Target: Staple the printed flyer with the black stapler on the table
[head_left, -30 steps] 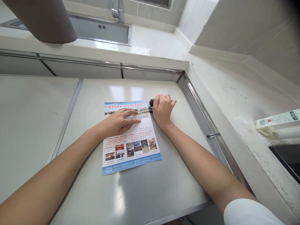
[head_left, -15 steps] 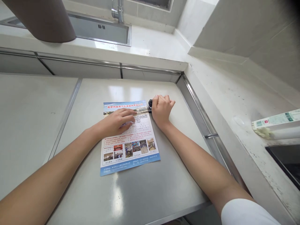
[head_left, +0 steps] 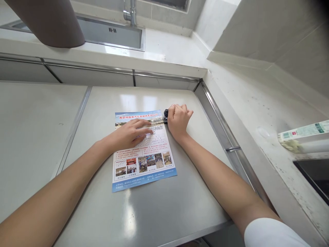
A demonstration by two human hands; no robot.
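A printed colour leaflet (head_left: 144, 161) lies flat on a steel work surface (head_left: 154, 212). My left hand (head_left: 130, 133) rests on the leaflet's upper half, fingers stretched out and pressing it down. My right hand (head_left: 178, 120) is closed in a fist at the leaflet's top right corner, wrapped round a small black object (head_left: 166, 116), of which only the left end shows. That object touches the leaflet's right edge.
A steel sink (head_left: 108, 32) with a tap (head_left: 130, 12) sits in the white counter beyond. A brown cylinder (head_left: 48, 20) hangs at top left. On the right counter lies a white box (head_left: 305, 132) above a dark recess (head_left: 315, 176).
The view shifts slightly; both hands and the leaflet stay in place.
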